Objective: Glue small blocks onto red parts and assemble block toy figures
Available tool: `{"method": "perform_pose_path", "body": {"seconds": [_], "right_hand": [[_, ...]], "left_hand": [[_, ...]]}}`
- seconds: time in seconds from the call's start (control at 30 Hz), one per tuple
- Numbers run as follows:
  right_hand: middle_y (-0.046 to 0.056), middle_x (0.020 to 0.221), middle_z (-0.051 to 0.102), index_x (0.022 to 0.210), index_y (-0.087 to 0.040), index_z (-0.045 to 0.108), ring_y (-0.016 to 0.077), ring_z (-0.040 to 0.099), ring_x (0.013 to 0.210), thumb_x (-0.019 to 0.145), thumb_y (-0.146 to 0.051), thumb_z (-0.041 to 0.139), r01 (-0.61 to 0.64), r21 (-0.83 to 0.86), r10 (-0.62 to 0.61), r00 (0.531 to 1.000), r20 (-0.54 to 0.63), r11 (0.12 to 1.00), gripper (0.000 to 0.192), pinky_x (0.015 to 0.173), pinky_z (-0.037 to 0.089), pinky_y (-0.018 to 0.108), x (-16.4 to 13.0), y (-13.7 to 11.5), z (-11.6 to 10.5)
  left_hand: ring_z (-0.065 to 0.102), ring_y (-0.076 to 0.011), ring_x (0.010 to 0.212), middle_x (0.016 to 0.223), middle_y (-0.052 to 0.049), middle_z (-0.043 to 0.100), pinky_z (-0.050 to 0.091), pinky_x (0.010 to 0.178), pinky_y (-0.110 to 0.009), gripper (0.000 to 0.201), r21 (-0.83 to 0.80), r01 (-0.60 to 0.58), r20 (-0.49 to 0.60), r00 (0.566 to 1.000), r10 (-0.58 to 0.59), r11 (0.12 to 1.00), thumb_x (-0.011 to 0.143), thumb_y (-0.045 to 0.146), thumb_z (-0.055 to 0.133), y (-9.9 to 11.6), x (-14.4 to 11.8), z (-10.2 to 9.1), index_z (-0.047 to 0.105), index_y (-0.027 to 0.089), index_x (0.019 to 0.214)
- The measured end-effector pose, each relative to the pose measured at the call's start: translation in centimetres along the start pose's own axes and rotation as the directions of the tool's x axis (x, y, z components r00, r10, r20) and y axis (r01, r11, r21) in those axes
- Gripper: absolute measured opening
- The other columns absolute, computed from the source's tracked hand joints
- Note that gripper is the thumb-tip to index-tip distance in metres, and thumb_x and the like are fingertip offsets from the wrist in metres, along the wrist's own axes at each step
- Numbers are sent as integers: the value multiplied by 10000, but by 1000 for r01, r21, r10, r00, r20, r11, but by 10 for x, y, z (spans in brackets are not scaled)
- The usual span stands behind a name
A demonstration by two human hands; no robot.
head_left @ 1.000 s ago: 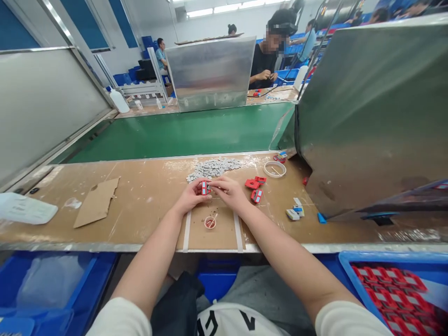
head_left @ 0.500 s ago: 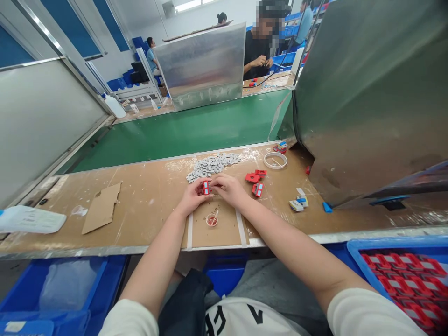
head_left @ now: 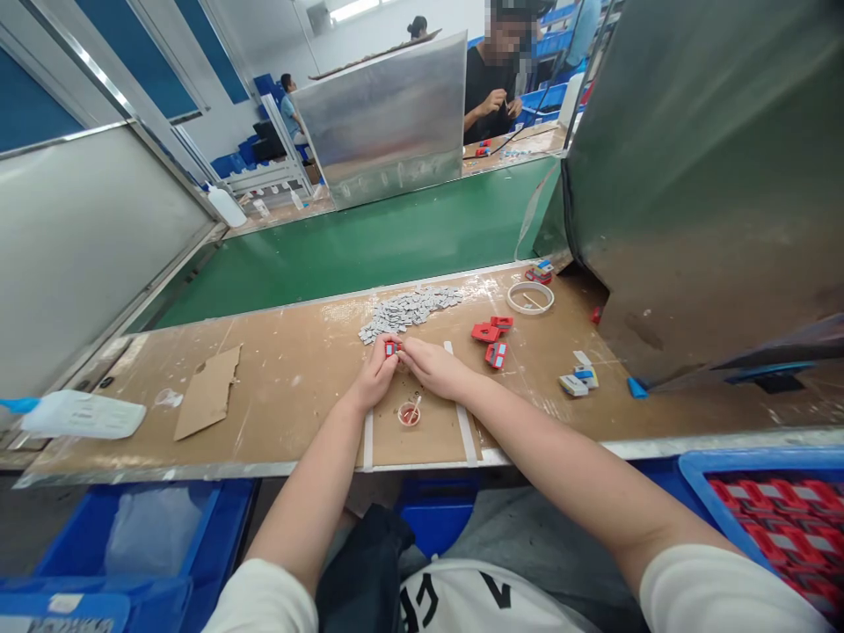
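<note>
Left hand [head_left: 377, 376] clamps a red piece [head_left: 391, 349]; right hand [head_left: 436, 369] touches it — its own grip hidden, can't tell. Grey tiles [head_left: 409, 310] lie beyond, a small cup [head_left: 409, 425] nearer.

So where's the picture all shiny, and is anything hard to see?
In the head view, the ceiling light glows white and the silvery panel shows smeary reflections; in the head view too, square blocks blur part of a person, and the red piece looks tiny, partly hidden between the left hand and right hand.
</note>
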State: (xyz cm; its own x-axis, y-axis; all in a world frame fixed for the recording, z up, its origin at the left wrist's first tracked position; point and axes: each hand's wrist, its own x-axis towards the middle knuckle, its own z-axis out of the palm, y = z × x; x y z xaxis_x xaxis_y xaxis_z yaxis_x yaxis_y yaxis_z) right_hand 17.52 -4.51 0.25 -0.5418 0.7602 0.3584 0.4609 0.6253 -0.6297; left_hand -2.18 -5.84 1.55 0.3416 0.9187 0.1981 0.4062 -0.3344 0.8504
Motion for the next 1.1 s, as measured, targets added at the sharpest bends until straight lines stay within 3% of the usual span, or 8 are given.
{"method": "perform_pose_path", "body": {"seconds": [0.27,0.47,0.6,0.77,1.1], "right_hand": [[46,937,625,954,-245,484,209,601,827,1142,-345,365,-16,-36,17,999,39,999,244,737,449,327,-3,-2,-1],[38,939,629,966,-238,501,191,594,813,1134,-313,402,-57,-15,57,998,8,998,208,732,421,312,-4,-6,5],[35,935,628,943,-239,494,190,588,810,1136,-312,393,-83,8,83,996,-21,997,229,735,418,313,1,-4,4],[35,919,633,943,-238,505,192,585,798,1138,-338,400,-24,5,24,1000,-11,1000,244,741,417,318,4,-3,-2],[33,894,630,944,-241,521,193,587,774,1133,-366,423,-67,26,67,998,-14,997,247,712,420,317,2,-5,0]], "left_hand": [[572,-252,1127,1232,-108,582,463,1050,-384,292,109,-80,30,997,78,991,1043,387,425,-4,-3,-1,459,212,1275],[581,-264,1129,1232,-115,586,459,1040,-402,304,177,-91,-5,996,93,980,1017,399,482,-10,-1,1,469,218,1261],[577,-258,1127,1226,-105,587,454,1043,-398,304,110,-46,-15,999,48,993,1002,362,474,-9,2,2,462,214,1267],[549,-258,1201,1295,-97,557,430,1105,-401,373,-61,17,-3,1000,-18,998,922,273,453,-6,3,1,459,206,1289],[541,-258,1148,1249,-76,565,445,1070,-389,398,-41,40,-8,999,-40,998,866,237,480,-7,3,3,474,222,1264]]}}
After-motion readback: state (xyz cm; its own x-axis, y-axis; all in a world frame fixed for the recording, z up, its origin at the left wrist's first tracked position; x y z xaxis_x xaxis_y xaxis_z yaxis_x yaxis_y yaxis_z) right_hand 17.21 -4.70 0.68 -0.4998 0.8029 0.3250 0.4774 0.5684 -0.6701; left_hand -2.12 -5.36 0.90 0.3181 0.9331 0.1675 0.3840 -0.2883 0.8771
